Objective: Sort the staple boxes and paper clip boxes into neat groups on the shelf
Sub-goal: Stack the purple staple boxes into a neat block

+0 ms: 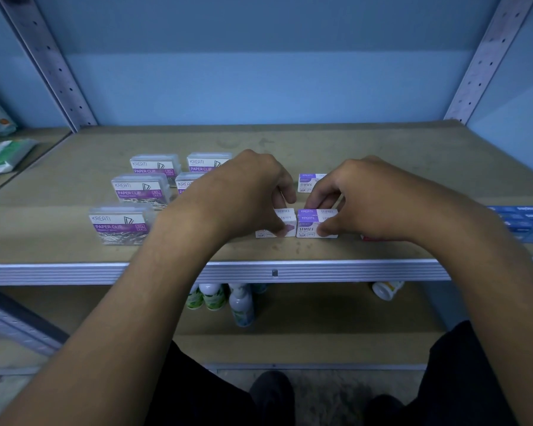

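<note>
Several clear paper clip boxes (122,224) with purple labels stand grouped on the left of the brown shelf (290,250). Small white-and-purple staple boxes sit in the middle. My left hand (246,192) pinches the left staple box (276,230) between thumb and fingers. Beside it, touching, is the right staple box (316,226), which my right hand (360,198) grips with curled fingers. One more staple box (310,182) stands further back, partly hidden by my right hand.
Blue boxes (526,221) lie at the shelf's right edge, and a small red item (371,238) peeks out under my right wrist. Green-and-white packets (3,155) sit on the neighbouring shelf at left. Bottles (228,299) stand on the lower shelf. Metal uprights (53,66) frame the bay.
</note>
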A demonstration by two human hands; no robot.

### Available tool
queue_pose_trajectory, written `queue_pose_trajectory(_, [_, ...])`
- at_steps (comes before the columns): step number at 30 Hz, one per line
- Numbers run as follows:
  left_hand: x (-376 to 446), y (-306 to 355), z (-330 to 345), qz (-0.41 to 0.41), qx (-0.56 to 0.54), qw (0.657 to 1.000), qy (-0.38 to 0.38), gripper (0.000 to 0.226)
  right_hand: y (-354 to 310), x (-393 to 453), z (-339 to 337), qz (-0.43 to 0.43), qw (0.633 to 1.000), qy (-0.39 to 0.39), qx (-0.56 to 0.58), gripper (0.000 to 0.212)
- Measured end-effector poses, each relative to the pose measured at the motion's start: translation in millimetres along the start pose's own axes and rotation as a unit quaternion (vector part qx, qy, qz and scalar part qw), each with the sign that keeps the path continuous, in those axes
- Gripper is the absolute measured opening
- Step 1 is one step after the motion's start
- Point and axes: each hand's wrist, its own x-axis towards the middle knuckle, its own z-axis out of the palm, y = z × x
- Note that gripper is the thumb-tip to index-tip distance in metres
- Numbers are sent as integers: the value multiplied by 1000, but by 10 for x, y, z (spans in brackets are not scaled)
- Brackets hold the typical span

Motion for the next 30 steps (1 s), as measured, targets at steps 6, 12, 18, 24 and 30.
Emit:
queue_pose_trajectory(6, [13,26,-1,7,3,1000,-9,44,-26,3,0,-6,1000,3,-9,29])
queue_pose_trajectory(12, [14,17,1,14,1,1000,-11,45,-27,11,18,-12,1000,10,-19,29])
queue_pose_trajectory(18, [-13,-7,-67,36,-25,999,29,51,20,-13,-75,-14,999,42,25,31])
queue_pose_trajectory(24, [127,-102,-85,36,-24,992,122,20,122,96,-133,-19,991,120,51,25])
queue_pose_trajectory(30, [326,-215,8,11,5,994,108,33,176,239,-55,-8,992,112,53,35])
